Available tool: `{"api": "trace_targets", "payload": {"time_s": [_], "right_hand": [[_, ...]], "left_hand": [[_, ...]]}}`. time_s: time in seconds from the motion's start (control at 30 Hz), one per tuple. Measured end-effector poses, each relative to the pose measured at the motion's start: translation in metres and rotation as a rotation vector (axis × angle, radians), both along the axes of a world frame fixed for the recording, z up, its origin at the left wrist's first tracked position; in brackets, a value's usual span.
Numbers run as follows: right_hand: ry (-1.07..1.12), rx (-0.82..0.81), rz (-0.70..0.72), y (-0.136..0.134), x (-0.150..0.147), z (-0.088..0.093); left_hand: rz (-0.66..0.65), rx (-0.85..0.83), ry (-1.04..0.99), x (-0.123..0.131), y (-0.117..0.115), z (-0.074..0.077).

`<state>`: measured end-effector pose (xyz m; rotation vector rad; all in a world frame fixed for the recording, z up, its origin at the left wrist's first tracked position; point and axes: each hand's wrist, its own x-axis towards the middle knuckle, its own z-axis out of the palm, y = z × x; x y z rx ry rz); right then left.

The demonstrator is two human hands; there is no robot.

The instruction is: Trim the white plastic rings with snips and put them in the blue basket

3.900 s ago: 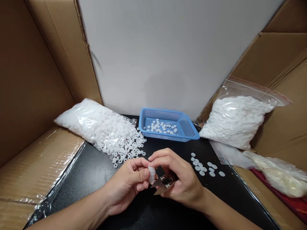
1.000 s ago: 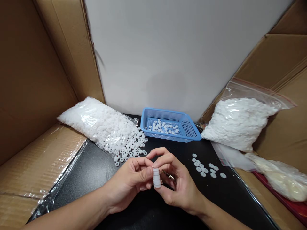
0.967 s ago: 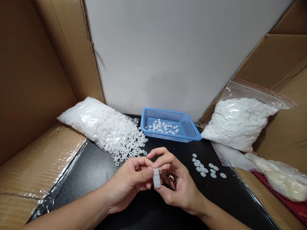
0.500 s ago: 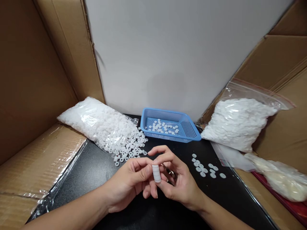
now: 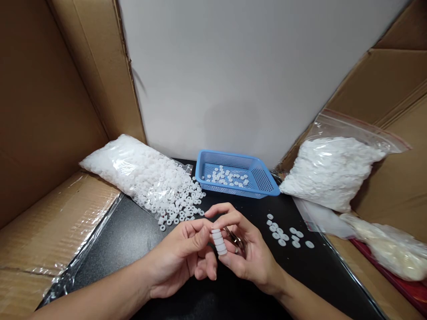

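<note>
1. I see both hands meeting low in the centre of the frame, over the black table top (image 5: 126, 235).
2. The right hand (image 5: 248, 255) has a short stack of white rings (image 5: 218, 241) pinched between thumb and fingertips; the stack leans a little to the right.
3. A small metal tool (image 5: 234, 239) lies under the right hand's fingers, just beside the stack; I cannot make out how it is held.
4. The left hand (image 5: 180, 260) has its thumb touching the stack's left side, the other fingers curled loosely below with nothing in them.
5. A clear bag of white rings (image 5: 136, 171) lies at centre left, spilling loose rings (image 5: 182, 206) toward the hands.
6. A blue basket (image 5: 263, 178) with a few white pieces sits above the hands.
7. White discs (image 5: 283, 231) are scattered to the right of centre, near a second bag (image 5: 333, 171).
</note>
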<state>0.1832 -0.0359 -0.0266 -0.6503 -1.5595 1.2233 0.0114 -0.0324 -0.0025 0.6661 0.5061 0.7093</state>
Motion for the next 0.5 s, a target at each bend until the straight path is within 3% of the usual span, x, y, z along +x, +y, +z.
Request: {"api": "trace_targets", "payload": {"time_s": [0.1, 0.27, 0.5], "right_hand": [[0.013, -0.014, -0.02, -0.0001, 0.0005, -0.0024], [0.034, -0.082, -0.101, -0.0025, -0.0017, -0.0029], [-0.007, -0.021, -0.201, -0.0082, -0.0077, -0.0018]], "left_hand": [[0.085, 0.054, -0.012, 0.0009, -0.0007, -0.0033], [0.344, 0.357, 0.1, 0.001, -0.0051, -0.0035], [0.386, 0.506, 0.23, -0.0017, -0.009, -0.0037]]}}
